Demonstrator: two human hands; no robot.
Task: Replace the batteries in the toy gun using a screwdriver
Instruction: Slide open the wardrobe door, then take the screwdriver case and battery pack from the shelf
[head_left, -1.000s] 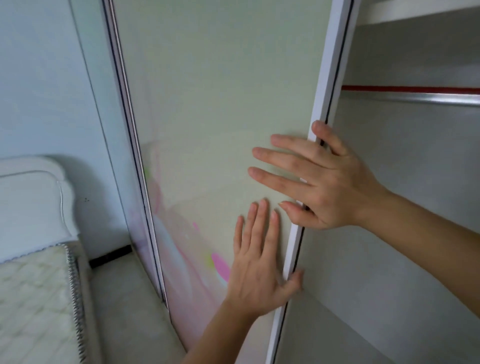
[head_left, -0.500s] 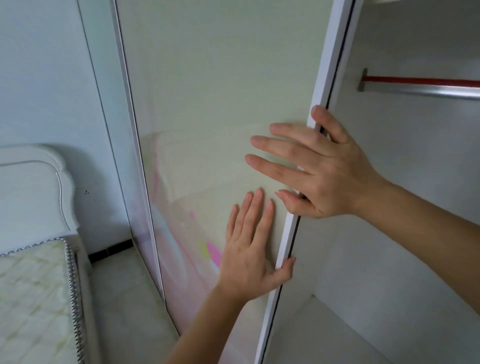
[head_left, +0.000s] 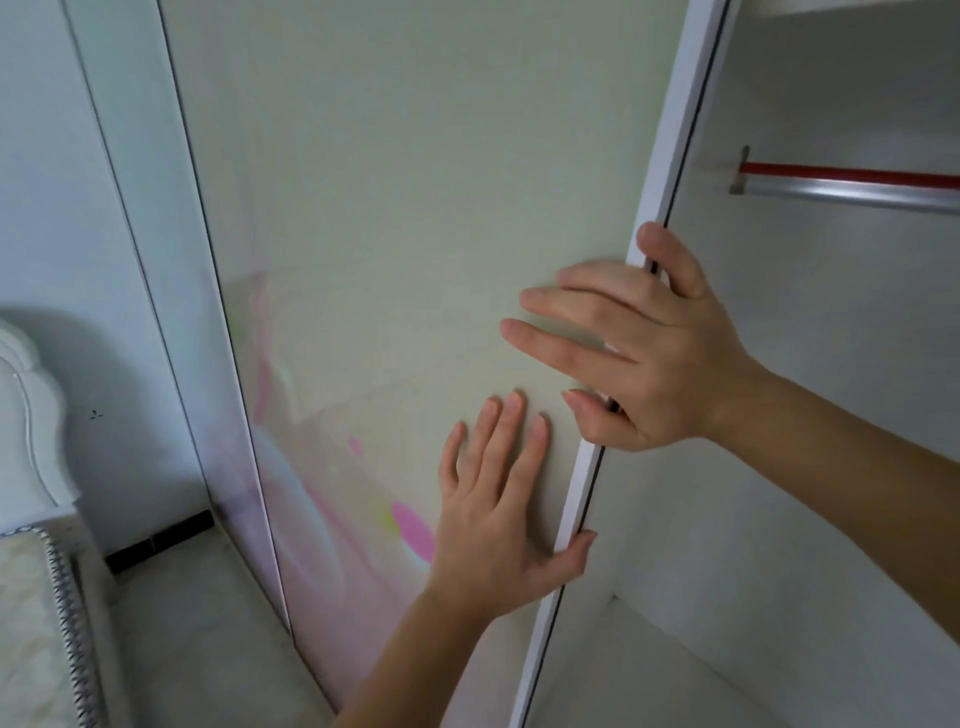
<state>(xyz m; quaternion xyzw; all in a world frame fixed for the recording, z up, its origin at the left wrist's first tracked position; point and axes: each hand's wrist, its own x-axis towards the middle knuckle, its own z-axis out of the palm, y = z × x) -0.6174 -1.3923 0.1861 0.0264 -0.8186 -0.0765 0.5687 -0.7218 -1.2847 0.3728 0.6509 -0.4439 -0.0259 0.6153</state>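
No toy gun, batteries or screwdriver show in the head view. A pale sliding wardrobe door (head_left: 415, 208) with a white edge frame (head_left: 670, 156) fills the middle. My left hand (head_left: 498, 519) lies flat on the door's face, fingers straight, thumb hooked round the frame edge. Higher up, my right hand (head_left: 639, 353) presses its straight fingers across the door face, with the thumb and little finger at the frame edge. Neither hand holds any object.
The open wardrobe interior (head_left: 779, 519) lies to the right, with a hanging rail (head_left: 852, 187), red on top, and a white bottom shelf (head_left: 649, 675). A bed with a white headboard (head_left: 26, 415) stands at the left. Pale floor (head_left: 197, 623) runs between the bed and the door.
The door edge has slid left with both hands on it, showing more of the wardrobe interior, the rail's end bracket and the bottom shelf.
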